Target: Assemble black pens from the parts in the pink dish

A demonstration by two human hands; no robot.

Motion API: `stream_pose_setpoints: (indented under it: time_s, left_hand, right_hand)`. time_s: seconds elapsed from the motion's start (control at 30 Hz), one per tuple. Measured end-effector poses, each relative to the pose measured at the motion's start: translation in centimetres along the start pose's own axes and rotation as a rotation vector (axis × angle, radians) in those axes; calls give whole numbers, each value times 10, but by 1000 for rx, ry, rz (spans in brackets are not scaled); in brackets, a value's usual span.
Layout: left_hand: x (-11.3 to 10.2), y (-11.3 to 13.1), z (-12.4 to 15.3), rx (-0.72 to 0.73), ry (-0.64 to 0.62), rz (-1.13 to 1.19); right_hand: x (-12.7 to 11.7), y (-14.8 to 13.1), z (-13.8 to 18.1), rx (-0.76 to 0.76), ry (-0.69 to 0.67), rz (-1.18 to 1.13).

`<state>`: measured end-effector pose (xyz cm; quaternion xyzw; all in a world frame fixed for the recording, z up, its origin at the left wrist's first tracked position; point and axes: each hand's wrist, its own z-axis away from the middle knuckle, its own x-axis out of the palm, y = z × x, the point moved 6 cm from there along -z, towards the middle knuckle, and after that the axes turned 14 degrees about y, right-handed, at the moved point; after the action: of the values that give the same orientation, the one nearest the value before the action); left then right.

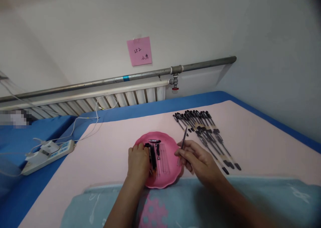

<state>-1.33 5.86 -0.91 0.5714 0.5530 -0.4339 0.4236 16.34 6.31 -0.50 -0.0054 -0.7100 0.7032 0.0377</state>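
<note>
A round pink plate (pixel 175 147) with a wavy rim holds pen parts: clear barrels (pixel 164 159), dark refills (pixel 153 159) and small black-and-clear pieces (pixel 154 141). My left hand (pixel 138 161) is over the plate's left side. Its fingers curl down beside the dark parts, and what they grip is hidden. At the plate's right rim, my right hand (pixel 193 154) pinches a slim pen (pixel 184 139) between thumb and fingers, its pointed end up. To the right lie rows of black-capped pens (pixel 195 119), with more of them (pixel 215 147) nearer to me.
The plate and pens rest on a pale pink sheet (pixel 110 141) over a blue surface (pixel 160 105). A patterned teal cloth (pixel 100 204) lies in front. At left is a power strip (pixel 60 151) with white plugs and cords. Behind are a radiator (pixel 140 95) and a pipe (pixel 150 74).
</note>
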Motion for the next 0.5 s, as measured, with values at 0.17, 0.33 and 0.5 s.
stream_pose_setpoints:
  time_s: [0.17, 0.33, 0.5]
  left_hand:
    - [2, 2, -1, 41, -28, 24]
    - [6, -1, 0, 18, -34, 38]
    - [8, -6, 6, -31, -53, 65]
  right_hand:
    - [2, -3, 3, -2, -7, 17]
    - [2, -4, 3, -4, -18, 14]
    - [2, -4, 3, -6, -19, 17]
